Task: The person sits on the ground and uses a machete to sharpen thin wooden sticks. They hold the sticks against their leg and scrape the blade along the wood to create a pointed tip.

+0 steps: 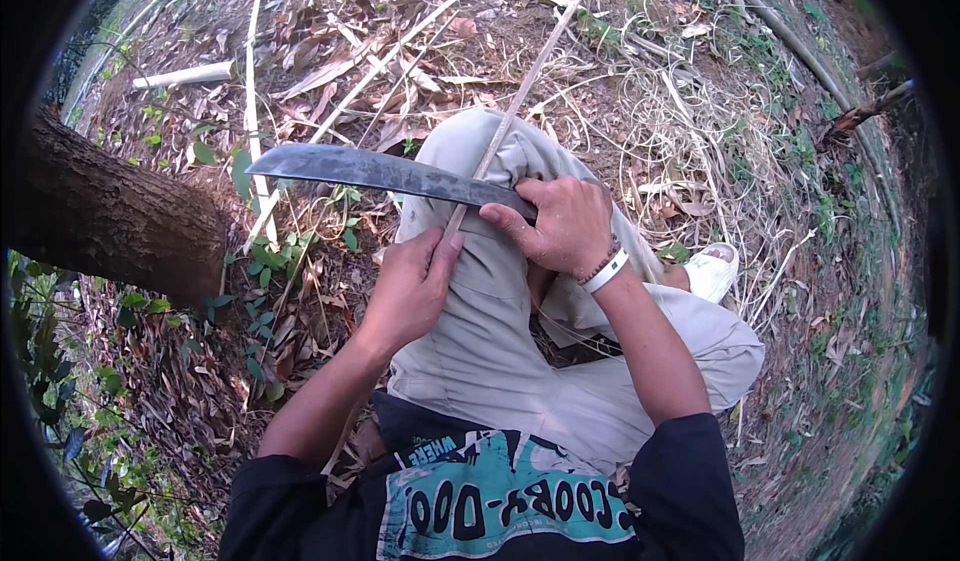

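- Machete (pixel 370 173), one, dark curved blade with worn, mottled surface; lies across the raised knee, tip toward the left; handle covered by the grasp.
- Wooden strip (pixel 527 83), one, long, narrow, pale brown; runs from the leaf-covered ground beyond the knee back to the person, over the trouser leg and beneath the blade.
- Left hand (pixel 412 279): pinching the near part of the wooden strip between thumb and fingers, just below the blade, above the thigh.
- Right hand (pixel 568 223): fingers closed about the handle end of the machete, thumb and forefinger against the base of the blade.
- Bead bracelet (pixel 600 259) and white wristband (pixel 606 272), side by side on the right wrist.
- Trousers (pixel 465 306), light grey-beige; one knee raised at centre, the other leg folded to the right.
- Shirt (pixel 690 486), dark, short-sleeved, with a turquoise printed panel.
- Slipper (pixel 714 273), white, worn on a foot at right.
- Tree trunk (pixel 120 211), thick, rough-barked, at left.
- Cut pole (pixel 183 75), short, pale, lying beyond the trunk.
- Pale strip (pixel 253 81), long, lying just right of the cut pole.
- Shavings (pixel 690 126), thin, curled, tangled, heaped on the ground to the upper right.
- Dry leaves (pixel 325 73), brown, scattered beyond the knee.
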{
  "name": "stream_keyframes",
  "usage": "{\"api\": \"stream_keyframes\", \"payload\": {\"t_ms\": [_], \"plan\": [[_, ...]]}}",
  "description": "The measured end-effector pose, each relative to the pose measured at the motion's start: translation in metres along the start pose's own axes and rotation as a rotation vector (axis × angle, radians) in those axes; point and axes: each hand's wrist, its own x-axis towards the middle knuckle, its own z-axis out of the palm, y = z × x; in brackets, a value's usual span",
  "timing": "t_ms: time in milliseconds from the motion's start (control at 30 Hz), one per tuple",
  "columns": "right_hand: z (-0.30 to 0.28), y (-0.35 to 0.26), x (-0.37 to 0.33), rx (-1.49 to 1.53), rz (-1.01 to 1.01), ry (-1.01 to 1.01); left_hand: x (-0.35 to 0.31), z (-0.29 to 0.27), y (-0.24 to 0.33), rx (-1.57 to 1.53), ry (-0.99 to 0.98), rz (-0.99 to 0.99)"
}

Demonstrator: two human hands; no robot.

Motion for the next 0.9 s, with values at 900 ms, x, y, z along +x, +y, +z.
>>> {"api": "stream_keyframes", "payload": {"t_ms": [900], "plan": [[-0.018,-0.001,0.000,0.137,0.109,-0.055,0.022,-0.009,0.022,-0.800,-0.226,-0.256]]}}
